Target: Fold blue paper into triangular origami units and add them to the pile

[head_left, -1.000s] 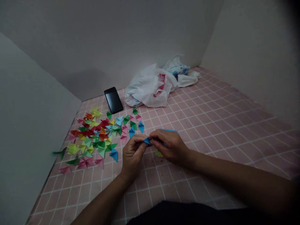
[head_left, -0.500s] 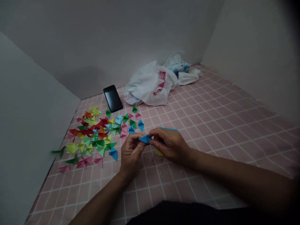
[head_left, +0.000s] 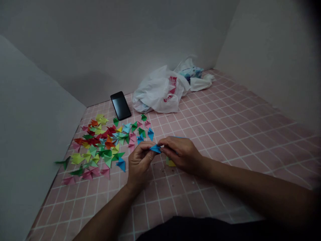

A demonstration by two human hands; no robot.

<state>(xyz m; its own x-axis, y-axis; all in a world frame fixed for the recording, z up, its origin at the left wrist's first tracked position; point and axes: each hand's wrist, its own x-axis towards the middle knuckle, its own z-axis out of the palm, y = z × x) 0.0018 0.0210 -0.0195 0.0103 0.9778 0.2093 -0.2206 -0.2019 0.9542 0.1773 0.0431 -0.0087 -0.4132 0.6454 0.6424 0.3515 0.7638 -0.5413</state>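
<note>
A small piece of folded blue origami paper [head_left: 155,149] is pinched between both hands, above the pink checked surface. My left hand [head_left: 139,162] grips its left side between thumb and fingers. My right hand [head_left: 181,153] holds its right end with the fingertips. Left of my hands spreads a cluster of small folded paper birds [head_left: 107,152] in green, yellow, red, pink, orange and blue. A yellow paper [head_left: 171,163] shows partly from beneath my right hand. Behind that hand, a sliver of blue paper [head_left: 180,137] peeks out, mostly hidden.
A black phone [head_left: 120,105] lies beyond the paper birds, near the wall. A crumpled white plastic bag [head_left: 160,90] with red print rests at the back, beside another bag [head_left: 190,69] with blue print. Pale walls close in the left, back and right.
The folded blue paper is turned slightly between my fingers, and its visible shape differs a little. Both hands have shifted slightly left. The paper birds, phone and bags stay where they were.
</note>
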